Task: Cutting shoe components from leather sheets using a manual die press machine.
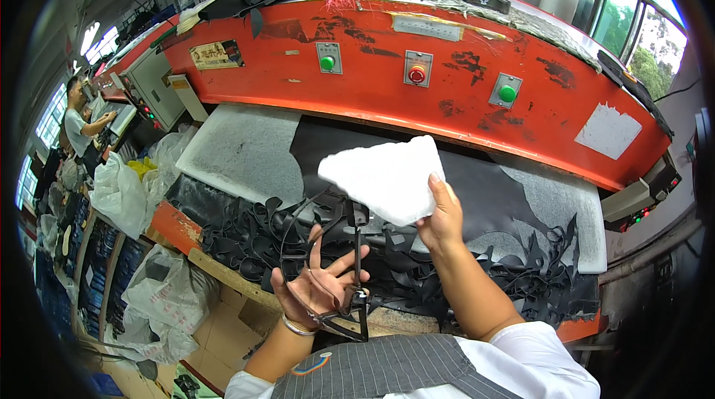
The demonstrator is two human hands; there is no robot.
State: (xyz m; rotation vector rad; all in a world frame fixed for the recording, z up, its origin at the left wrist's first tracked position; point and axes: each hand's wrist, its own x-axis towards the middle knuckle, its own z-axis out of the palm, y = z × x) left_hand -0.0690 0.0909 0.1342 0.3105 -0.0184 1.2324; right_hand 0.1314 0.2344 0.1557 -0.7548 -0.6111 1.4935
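Observation:
My right hand (441,219) pinches the lower right edge of a white, irregular slab (389,175), its thumb on the face; I cannot tell the material. Below and left of it, my left hand (319,289) is turned palm up with its fingers spread. A black metal cutting die (358,250), an open frame of thin curved strips and crossbars, rests on that hand, and the fingers show through it. The die's upper end comes close to the slab's lower edge; whether they touch is unclear. Behind both lies a dark leather sheet (477,194) on the press bed.
A pale cutting board (231,153) lies under the red press beam (357,64), which carries green and red buttons. Dark leather scraps (246,246) heap along the bed's front. White plastic bags (167,291) stand at left. Another person (82,123) works at far left.

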